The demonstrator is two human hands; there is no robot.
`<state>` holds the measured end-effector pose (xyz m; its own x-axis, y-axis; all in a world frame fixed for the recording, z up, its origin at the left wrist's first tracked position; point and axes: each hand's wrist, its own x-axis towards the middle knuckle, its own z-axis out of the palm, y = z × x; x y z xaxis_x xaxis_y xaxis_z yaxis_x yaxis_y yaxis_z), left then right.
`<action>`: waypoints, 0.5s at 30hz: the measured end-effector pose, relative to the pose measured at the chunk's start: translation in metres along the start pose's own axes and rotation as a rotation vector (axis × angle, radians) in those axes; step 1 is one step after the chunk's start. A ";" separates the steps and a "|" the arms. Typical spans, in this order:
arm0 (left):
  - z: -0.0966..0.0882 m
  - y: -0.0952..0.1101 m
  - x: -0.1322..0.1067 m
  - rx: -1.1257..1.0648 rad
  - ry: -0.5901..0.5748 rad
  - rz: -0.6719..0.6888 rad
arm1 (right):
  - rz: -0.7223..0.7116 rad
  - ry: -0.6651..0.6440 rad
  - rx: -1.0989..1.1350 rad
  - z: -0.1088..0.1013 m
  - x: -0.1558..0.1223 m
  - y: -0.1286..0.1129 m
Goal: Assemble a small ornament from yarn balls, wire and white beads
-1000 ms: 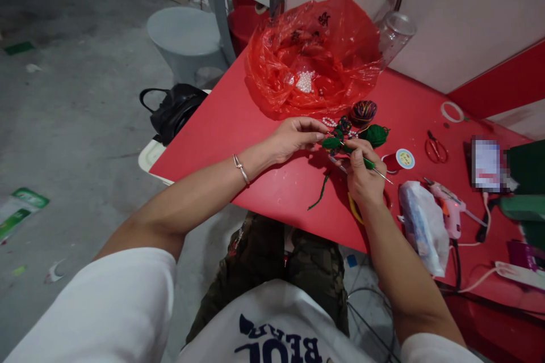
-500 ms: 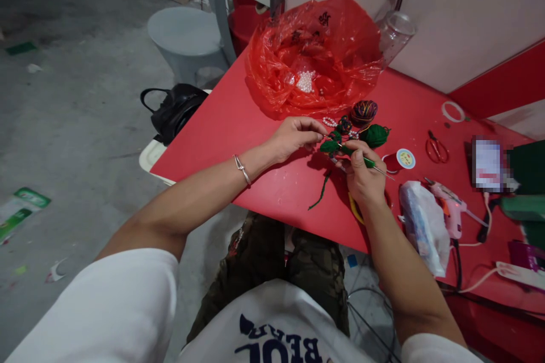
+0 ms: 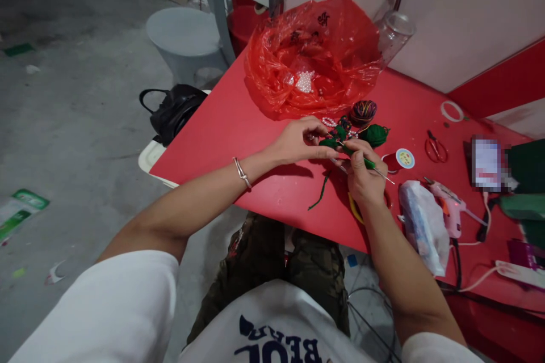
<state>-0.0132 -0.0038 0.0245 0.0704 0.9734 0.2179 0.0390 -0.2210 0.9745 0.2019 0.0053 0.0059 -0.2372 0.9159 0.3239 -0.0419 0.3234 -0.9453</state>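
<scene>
My right hand (image 3: 366,173) is closed around a crochet hook (image 3: 368,164) with a green grip; its bare metal end sticks out to the right. My left hand (image 3: 300,142) curls around a small green crocheted piece (image 3: 327,142), thumb stretched below it towards the right hand. The hook's other end meets the piece, though fingers and yarn hide the exact stitch. A green yarn tail (image 3: 322,193) trails onto the table. Just beyond the hands sit a ball of green yarn (image 3: 375,135), a dark multicoloured yarn ball (image 3: 363,112) and a loop of pearly beads (image 3: 329,122).
A red plastic bag (image 3: 272,88) holding white beads (image 3: 305,82) stands at the back of the red table (image 3: 238,142). To the right lie a thread spool (image 3: 404,159), red-handled snips (image 3: 436,148), a white plastic packet (image 3: 423,229), a pink glue gun (image 3: 452,212) and a phone (image 3: 487,164).
My left hand's finger and thumb have spread from a pinch, with the thumb reaching right beneath the green piece. My right hand and the hook have barely moved.
</scene>
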 end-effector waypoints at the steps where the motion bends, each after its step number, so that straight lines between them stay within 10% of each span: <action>1: 0.002 -0.001 0.000 0.037 0.015 0.000 | -0.016 -0.009 -0.036 -0.001 0.000 0.001; 15: 0.011 -0.005 0.000 0.159 0.139 0.176 | -0.251 -0.003 -0.262 0.005 -0.005 -0.009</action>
<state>-0.0020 -0.0037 0.0191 -0.0470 0.9157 0.3990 0.1955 -0.3833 0.9027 0.1988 -0.0037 0.0129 -0.2543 0.7995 0.5442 0.1503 0.5885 -0.7944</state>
